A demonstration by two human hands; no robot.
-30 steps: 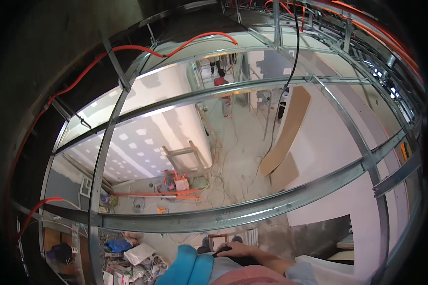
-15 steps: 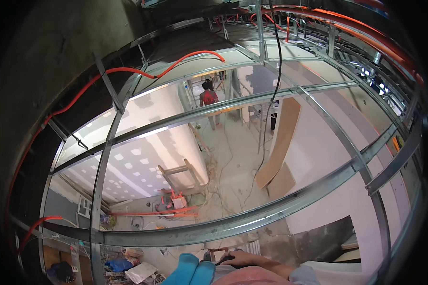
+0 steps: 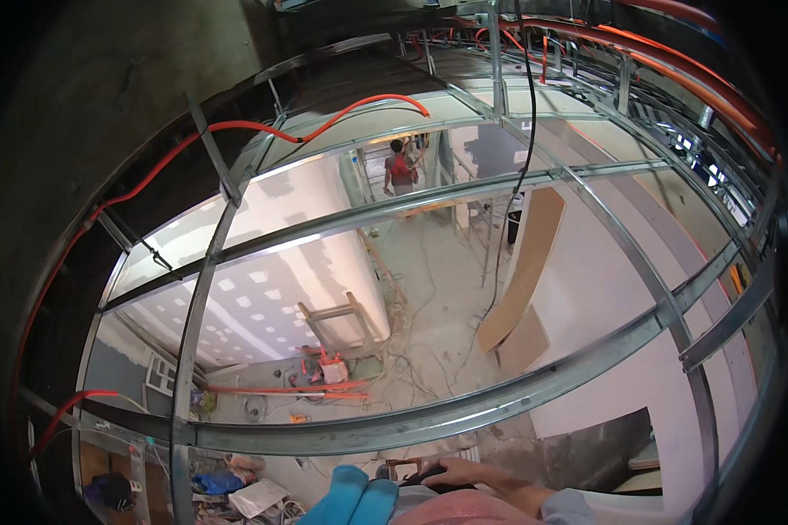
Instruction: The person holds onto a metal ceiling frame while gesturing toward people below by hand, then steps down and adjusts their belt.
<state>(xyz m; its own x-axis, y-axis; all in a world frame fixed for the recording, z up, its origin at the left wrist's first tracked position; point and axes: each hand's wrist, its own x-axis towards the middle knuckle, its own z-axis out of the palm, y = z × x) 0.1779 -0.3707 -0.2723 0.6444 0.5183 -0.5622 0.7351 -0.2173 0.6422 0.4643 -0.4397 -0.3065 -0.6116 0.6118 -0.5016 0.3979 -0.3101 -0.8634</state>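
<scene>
At the lower edge, my right hand point(image 3: 452, 473) reaches in from the right, under the metal ceiling frame. Its fingers curl over a small dark thing point(image 3: 424, 476) whose kind I cannot make out. Next to it on the left, two folds of teal cloth point(image 3: 348, 495) bulge up. A pinkish rounded surface point(image 3: 460, 509) lies just below the hand. My left hand does not show. In front of me, a curved galvanized metal channel point(image 3: 438, 415) crosses the view, apart from my hand.
More metal channels point(image 3: 394, 200) form an open grid above the room. An orange conduit point(image 3: 162, 179) snakes along the left, and a black cable point(image 3: 531, 105) hangs down. Below are patched wallboard point(image 3: 263, 297), a wooden frame point(image 3: 334, 319), curved brown boards point(image 3: 530, 271) and a person in red point(image 3: 400, 169).
The view has shifted slightly, so the frame and room sit a little farther right. The person in red has walked farther away. My right hand stays on the dark thing.
</scene>
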